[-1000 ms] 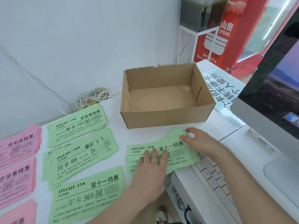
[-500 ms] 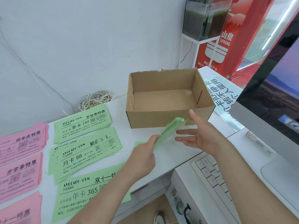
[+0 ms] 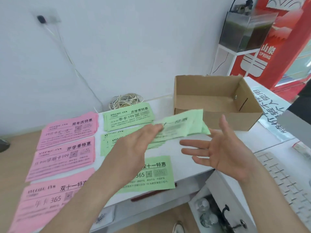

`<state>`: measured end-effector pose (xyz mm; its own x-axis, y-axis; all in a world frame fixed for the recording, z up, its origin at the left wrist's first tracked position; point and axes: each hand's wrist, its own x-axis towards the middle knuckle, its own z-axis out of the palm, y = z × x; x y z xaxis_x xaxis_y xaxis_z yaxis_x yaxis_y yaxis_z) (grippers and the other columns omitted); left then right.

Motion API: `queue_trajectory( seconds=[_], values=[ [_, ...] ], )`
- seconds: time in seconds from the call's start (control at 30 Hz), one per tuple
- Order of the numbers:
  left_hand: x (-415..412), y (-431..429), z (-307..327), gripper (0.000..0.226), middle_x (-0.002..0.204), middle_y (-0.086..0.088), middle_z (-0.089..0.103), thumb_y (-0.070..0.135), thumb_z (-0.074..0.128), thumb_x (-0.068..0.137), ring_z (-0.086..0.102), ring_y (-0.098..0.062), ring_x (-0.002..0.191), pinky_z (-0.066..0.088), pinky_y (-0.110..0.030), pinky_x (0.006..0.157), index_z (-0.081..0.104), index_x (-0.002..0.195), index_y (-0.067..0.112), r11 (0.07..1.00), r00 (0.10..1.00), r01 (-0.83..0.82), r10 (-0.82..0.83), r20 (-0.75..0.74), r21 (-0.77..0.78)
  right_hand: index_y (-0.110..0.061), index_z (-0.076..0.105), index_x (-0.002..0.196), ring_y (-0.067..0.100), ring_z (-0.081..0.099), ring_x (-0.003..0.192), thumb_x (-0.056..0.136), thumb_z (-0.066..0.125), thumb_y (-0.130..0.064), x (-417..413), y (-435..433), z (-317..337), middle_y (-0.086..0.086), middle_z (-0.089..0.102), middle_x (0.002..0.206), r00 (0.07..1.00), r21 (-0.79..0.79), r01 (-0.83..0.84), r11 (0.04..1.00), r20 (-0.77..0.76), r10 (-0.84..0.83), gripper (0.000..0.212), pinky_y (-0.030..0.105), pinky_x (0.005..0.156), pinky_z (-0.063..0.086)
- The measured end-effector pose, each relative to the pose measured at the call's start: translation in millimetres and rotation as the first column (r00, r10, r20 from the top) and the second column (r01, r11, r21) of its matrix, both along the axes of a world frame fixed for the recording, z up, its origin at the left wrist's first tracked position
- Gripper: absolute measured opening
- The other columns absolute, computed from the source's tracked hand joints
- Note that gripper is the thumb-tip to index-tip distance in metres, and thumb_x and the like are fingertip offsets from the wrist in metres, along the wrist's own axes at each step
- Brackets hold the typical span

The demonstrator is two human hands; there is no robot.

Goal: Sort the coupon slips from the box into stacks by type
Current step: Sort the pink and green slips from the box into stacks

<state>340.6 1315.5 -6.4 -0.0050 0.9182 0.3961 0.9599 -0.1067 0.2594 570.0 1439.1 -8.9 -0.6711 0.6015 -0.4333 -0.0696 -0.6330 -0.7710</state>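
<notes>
The left hand [image 3: 134, 145] grips a fanned bundle of light-green paper coupon slips [image 3: 181, 126] by its left end, fingers and thumb closed on the paper. The bundle is held in the air above the white bench [image 3: 183, 169], in front of the open brown cardboard box [image 3: 217, 105], and overlaps the lower left of the box's front wall in view; its print is blurred and unreadable. The right hand [image 3: 223, 148] sits just right of the bundle, palm turned toward it, fingers straight and spread, holding nothing. Contact between this hand and the slips cannot be determined. Three stacks of green slips lie flat on the bench in a column left of the box: the far green stack [image 3: 127, 116] printed "199", the middle green stack [image 3: 109, 143] partly covered by the left hand, and the near green stack [image 3: 156, 175] printed "365", partly covered by the left forearm. Left of these lie three stacks of pink slips in a matching column: the far pink stack [image 3: 70, 130], the middle pink stack [image 3: 65, 155] and the near pink stack [image 3: 45, 199]. A tangle of pale thin loops [image 3: 125, 100] rests against the wall just behind the far green stack. A white keyboard [image 3: 286, 179] lies at the lower right, beneath the right forearm.
</notes>
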Motion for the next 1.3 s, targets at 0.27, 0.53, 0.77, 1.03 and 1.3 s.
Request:
queue_trajectory(
  seconds=[0.27, 0.53, 0.77, 1.03, 1.3],
  values=[
    [-1, -59, -78, 0.069, 0.154, -0.028, 0.007, -0.008, 0.032, 0.089, 0.01, -0.041, 0.143, 0.011, -0.058, 0.114, 0.01, 0.151, 0.014, 0.856, 0.956, -0.04, -0.118, -0.269, -0.516, -0.029, 0.045, 0.133, 0.023, 0.071, 0.083, 0.083, 0.07, -0.006, -59, -49, -64, 0.011, 0.071, 0.098, 0.797, 0.338, -0.181, 0.923, 0.601, -0.064, 0.06, 0.039, 0.076, 0.058],
    [-6, -67, -110, 0.079, 0.159, -0.014, -0.003, 0.015, 0.052, 0.091, -0.001, -0.028, 0.146, 0.007, -0.043, 0.117, 0.001, 0.151, 0.019, 0.745, 0.986, -0.026, -0.091, -0.141, -0.666, -0.023, 0.041, 0.138, 0.023, 0.058, 0.097, 0.09, 0.061, -0.029, -84, -72, -111, 0.005, 0.06, 0.109, 0.517, 0.625, -0.316, 0.714, 0.744, -0.422, 0.052, 0.033, 0.078, 0.048],
    [-16, -48, -104, 0.096, 0.159, -0.006, -0.008, 0.068, 0.055, 0.076, -0.009, -0.028, 0.145, 0.006, -0.05, 0.117, 0.013, 0.148, 0.021, 0.753, 0.99, -0.052, -0.045, -0.13, -0.656, -0.036, -0.001, 0.15, 0.024, 0.013, 0.142, 0.067, 0.069, -0.068, -63, -99, -102, 0.002, 0.01, 0.154, 0.4, 0.467, -0.66, 0.589, 0.881, -0.251, 0.113, 0.049, 0.111, 0.027],
    [-18, -41, -111, 0.108, 0.158, -0.009, -0.013, 0.07, 0.054, 0.074, -0.012, -0.031, 0.145, -0.008, -0.053, 0.115, -0.012, 0.149, 0.027, 0.731, 0.985, -0.095, -0.029, -0.17, -0.676, -0.047, -0.027, 0.141, 0.027, 0.004, 0.146, 0.073, 0.071, -0.053, -69, -85, -101, 0.005, -0.011, 0.159, 0.261, 0.316, -0.922, 0.221, 0.933, -0.248, 0.119, 0.049, 0.114, 0.019],
    [-25, -41, -114, 0.118, 0.157, -0.008, -0.019, 0.067, 0.061, 0.07, -0.019, -0.028, 0.144, -0.01, -0.049, 0.116, -0.02, 0.147, 0.029, 0.72, 0.98, -0.183, 0.08, -0.183, -0.669, -0.051, -0.028, 0.139, 0.024, 0.001, 0.145, 0.064, 0.077, -0.059, -64, -51, -89, -0.001, -0.017, 0.158, 0.277, 0.288, -0.956, 0.058, 0.949, -0.154, 0.129, 0.047, 0.113, 0.02]
  ],
)
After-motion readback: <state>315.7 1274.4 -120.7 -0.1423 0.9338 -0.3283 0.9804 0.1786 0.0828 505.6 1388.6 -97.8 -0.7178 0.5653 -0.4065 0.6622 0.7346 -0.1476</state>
